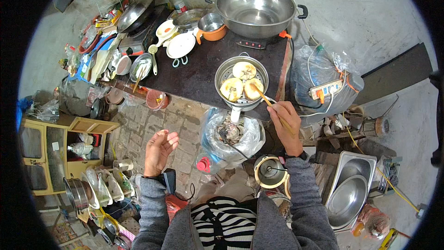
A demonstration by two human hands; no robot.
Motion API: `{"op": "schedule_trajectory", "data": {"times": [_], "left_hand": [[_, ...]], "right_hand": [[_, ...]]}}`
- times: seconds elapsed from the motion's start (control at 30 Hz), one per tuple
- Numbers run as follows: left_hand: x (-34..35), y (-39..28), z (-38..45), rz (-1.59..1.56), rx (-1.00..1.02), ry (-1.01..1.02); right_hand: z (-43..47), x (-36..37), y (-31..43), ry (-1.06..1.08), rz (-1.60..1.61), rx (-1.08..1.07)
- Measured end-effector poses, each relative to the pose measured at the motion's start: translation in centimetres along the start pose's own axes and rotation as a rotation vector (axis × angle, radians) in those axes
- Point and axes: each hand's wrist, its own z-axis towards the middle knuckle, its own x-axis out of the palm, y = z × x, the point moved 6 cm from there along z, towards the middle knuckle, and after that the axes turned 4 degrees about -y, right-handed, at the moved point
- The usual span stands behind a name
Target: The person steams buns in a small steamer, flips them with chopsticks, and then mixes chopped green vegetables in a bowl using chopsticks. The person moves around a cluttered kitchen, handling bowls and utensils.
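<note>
My right hand (286, 123) grips a pair of wooden chopsticks (266, 100), whose tips touch the right-hand one of three pale, browned buns (252, 89). The buns sit in a perforated metal steamer tray (218, 78) on a small white-handled electric pot at the front edge of the dark table (194, 81). Out over the brick floor, my left hand (160, 151) is held up with nothing in it and its fingers partly spread. The pot's white handle (236, 114) points toward me, above a clear plastic bag (255, 135) of scraps.
A large steel two-handled pot (258, 10) stands on an induction cooker (251, 44) at the back. White lidded pans (180, 46) and an orange saucepan (212, 34) are left of it. A power strip (326, 89) with cords hangs at right. A stainless sink (357, 166) holds a steel basin (348, 201).
</note>
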Motion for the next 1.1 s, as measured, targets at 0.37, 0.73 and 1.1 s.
{"op": "schedule_trajectory", "data": {"times": [0.37,0.73,1.1], "left_hand": [[-1.3,-0.2,-0.3,0.034,-0.015,0.027],[-4.0,2.7,3.9,-0.021,-0.123,0.252],[-10.5,11.7,8.2,0.044,-0.339,0.388]], "right_hand": [[-0.4,-0.3,1.7,-0.118,-0.002,0.070],[-7.0,-5.8,14.1,-0.234,-0.344,-0.026],[-35.8,-16.5,28.5,-0.541,-0.961,0.689]]}}
